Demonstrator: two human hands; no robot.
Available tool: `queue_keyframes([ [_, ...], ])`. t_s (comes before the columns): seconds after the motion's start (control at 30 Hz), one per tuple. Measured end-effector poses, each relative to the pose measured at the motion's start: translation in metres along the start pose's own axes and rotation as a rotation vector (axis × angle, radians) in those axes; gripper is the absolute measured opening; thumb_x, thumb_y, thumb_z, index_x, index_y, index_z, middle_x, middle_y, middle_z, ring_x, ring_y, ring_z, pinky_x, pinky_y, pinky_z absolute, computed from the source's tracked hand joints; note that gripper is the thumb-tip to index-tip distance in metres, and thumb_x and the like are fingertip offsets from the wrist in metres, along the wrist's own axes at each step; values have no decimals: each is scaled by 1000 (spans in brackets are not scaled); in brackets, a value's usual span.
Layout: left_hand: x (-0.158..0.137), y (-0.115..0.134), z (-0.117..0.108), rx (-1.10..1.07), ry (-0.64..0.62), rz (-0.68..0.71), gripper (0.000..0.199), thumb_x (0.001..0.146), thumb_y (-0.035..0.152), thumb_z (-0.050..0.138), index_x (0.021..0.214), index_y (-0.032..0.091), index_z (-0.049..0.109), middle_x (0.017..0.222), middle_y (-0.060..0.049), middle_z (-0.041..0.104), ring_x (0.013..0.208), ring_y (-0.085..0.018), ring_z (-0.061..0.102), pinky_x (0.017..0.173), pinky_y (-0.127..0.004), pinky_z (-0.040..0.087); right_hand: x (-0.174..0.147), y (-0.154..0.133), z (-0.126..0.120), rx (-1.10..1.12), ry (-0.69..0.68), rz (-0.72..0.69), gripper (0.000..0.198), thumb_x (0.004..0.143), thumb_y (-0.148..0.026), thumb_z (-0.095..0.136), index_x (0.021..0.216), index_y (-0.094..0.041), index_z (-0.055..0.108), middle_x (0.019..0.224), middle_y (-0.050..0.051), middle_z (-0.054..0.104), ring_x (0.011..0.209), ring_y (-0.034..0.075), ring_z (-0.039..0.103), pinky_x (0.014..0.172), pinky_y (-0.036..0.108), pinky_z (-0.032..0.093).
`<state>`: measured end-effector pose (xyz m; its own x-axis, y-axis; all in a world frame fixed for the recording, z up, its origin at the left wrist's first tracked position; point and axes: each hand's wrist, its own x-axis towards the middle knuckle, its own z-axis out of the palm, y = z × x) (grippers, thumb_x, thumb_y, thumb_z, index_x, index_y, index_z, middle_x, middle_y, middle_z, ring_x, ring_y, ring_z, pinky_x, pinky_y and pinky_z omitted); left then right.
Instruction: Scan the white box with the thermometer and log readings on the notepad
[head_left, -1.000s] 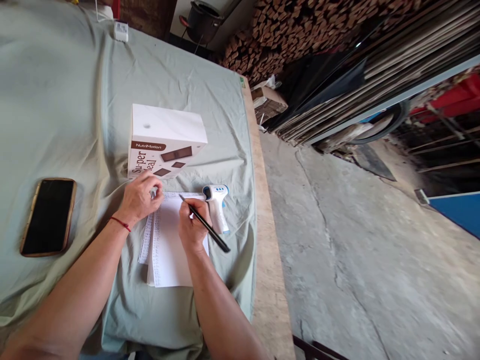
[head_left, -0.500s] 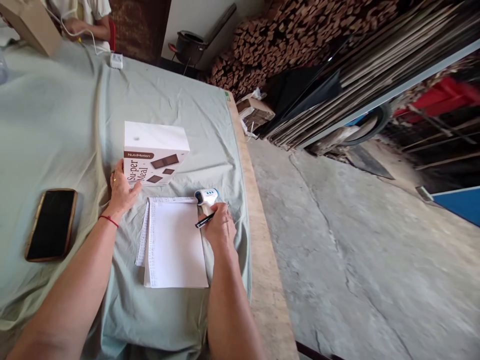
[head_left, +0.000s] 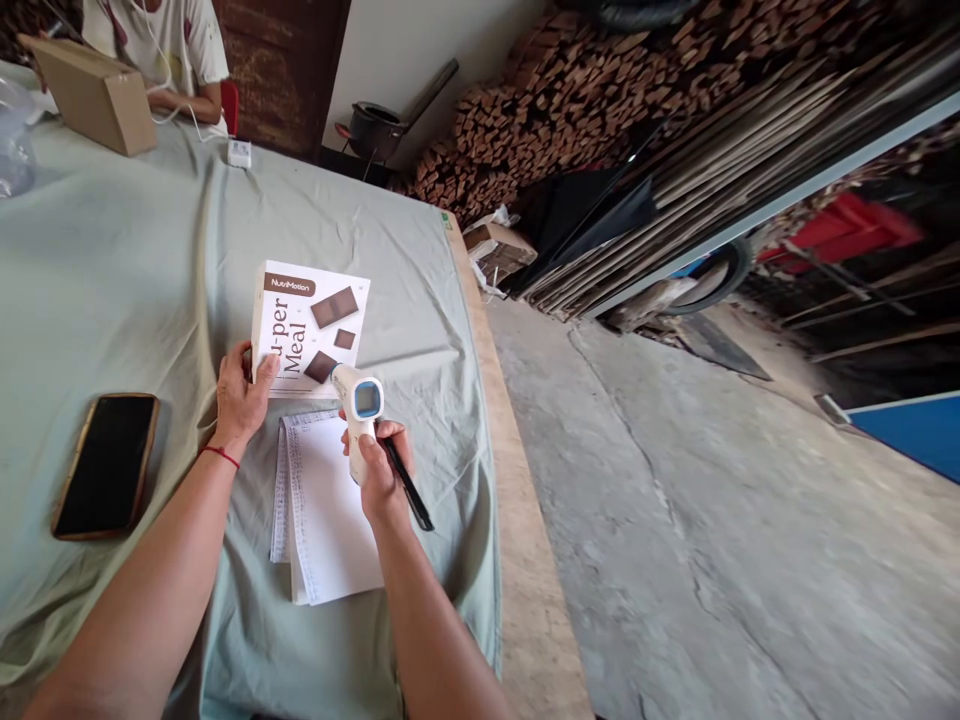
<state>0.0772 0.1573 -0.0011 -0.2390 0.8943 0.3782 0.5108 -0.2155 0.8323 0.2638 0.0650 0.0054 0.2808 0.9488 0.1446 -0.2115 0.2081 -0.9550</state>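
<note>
My left hand grips the lower left edge of a white and brown "Super Meal" box, thumb on its front. The box is tilted so that its printed front faces me. In my right hand is a white infrared thermometer with a blue-framed screen, its nose close to the box's lower right corner. A black pen is tucked between the fingers of that same hand. Beneath lies an open spiral notebook with a blank page, partly covered by the right hand and thermometer.
A phone lies on the green tablecloth at left. Across the table a person sits behind a cardboard box, near a white adapter. The table's wooden edge runs down the right, with concrete floor beyond.
My right hand has picked up the thermometer from beside the notebook and brought it left to the box, keeping the pen. My left hand has tipped the box so its front faces me.
</note>
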Motion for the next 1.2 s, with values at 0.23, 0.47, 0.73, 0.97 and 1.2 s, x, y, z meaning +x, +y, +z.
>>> queue_keyframes([
  [0.23, -3, 14, 0, 44, -69, -27, 53, 94, 64, 46, 114, 17, 63, 110, -13, 73, 103, -29, 68, 92, -42, 51, 5, -1, 6, 78, -29, 70, 46, 76, -49, 72, 84, -27, 33, 84, 1, 74, 62, 16, 63, 61, 30, 49],
  [0.47, -2, 15, -1, 78, -83, -8, 51, 95, 62, 46, 113, 17, 62, 111, -14, 73, 105, -30, 68, 93, -43, 52, 3, -2, 11, 44, -13, 61, 47, 75, -51, 73, 84, -27, 34, 81, -1, 71, 64, 15, 63, 61, 29, 47],
  [0.73, 0, 19, -2, 54, -124, -94, 52, 81, 57, 71, 116, 20, 61, 112, -10, 73, 104, -30, 69, 91, -44, 54, 3, -1, 13, 12, 24, 62, 50, 76, -58, 71, 85, -27, 32, 82, 0, 72, 61, 15, 62, 59, 28, 47],
  [0.97, -1, 21, -1, 14, -130, -118, 66, 77, 54, 79, 128, 21, 54, 112, -10, 74, 103, -30, 71, 90, -44, 55, 2, 1, 12, 38, 15, 69, 48, 78, -54, 70, 85, -27, 31, 85, 1, 73, 60, 14, 61, 62, 29, 49],
  [1.2, -2, 6, 4, 86, 26, 50, 85, 76, 42, 80, 145, 20, 37, 139, -17, 60, 130, -33, 58, 110, -49, 44, 12, 2, -13, -471, 214, -191, 42, 76, -54, 70, 83, -26, 39, 99, 6, 72, 72, 16, 61, 67, 31, 47],
])
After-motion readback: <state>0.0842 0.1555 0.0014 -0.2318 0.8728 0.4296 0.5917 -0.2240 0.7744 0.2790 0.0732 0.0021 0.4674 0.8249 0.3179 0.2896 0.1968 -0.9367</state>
